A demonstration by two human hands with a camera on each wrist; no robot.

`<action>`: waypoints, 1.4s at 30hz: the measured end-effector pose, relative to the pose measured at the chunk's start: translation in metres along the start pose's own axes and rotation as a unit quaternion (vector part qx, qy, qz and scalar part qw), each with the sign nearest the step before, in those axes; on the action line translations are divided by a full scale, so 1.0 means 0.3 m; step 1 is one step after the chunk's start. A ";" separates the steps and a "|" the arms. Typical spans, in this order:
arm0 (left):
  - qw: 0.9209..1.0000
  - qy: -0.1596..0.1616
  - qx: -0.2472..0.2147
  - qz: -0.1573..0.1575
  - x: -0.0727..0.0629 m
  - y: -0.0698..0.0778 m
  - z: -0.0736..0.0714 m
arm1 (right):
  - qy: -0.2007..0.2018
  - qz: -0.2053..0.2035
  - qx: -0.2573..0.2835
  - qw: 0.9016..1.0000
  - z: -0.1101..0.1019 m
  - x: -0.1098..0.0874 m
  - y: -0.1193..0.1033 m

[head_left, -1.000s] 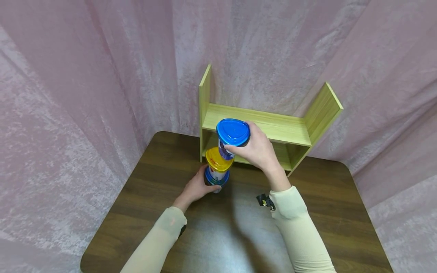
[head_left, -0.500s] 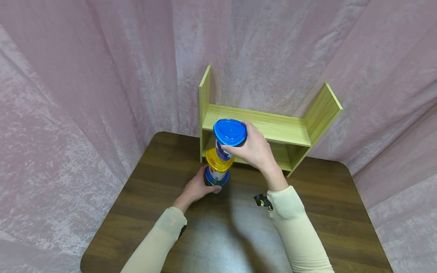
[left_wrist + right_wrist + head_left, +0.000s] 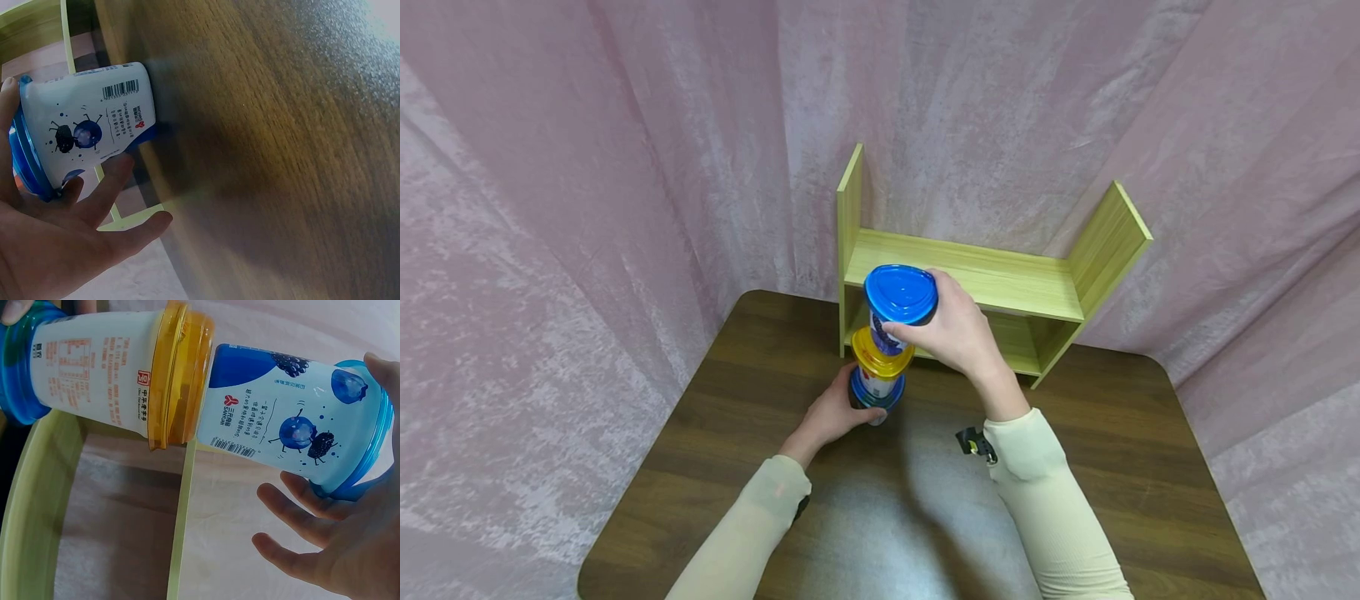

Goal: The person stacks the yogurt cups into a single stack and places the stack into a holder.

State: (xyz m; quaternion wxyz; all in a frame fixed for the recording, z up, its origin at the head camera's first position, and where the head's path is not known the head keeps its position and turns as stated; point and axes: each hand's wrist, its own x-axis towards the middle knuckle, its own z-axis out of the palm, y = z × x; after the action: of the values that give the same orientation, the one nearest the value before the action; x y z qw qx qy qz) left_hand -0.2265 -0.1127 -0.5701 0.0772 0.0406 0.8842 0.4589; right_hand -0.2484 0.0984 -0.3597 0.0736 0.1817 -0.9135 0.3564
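Slanting against the yellow cup [image 3: 880, 364] near the far edge of the worktop [image 3: 767, 350], the top cup [image 3: 899, 297], pinched in the right grip [image 3: 953, 329], risked toppling if released off-centre, since the left grip [image 3: 831, 408] curled round only the bottom cup [image 3: 94, 119].

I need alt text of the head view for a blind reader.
The right hand holds the top blue-lidded cup over a yellow-lidded cup, stacked on the bottom blue-lidded cup, which the left hand holds; a wooden shelf stands behind.
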 end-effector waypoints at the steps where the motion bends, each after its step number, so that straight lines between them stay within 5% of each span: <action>1: 1.000 -0.001 0.000 0.000 0.000 0.001 0.000 | -0.001 0.000 0.000 1.000 0.001 0.000 0.000; 42: 1.000 -0.002 -0.003 -0.002 0.001 -0.002 0.001 | -0.050 -0.002 0.022 0.999 0.017 0.006 -0.001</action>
State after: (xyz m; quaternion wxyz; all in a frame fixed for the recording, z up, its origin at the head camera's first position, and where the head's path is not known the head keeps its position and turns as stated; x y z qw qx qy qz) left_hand -0.2268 -0.1128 -0.5709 0.0805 0.0396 0.8829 0.4610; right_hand -0.2500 0.0942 -0.3629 0.0248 0.2025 -0.9078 0.3664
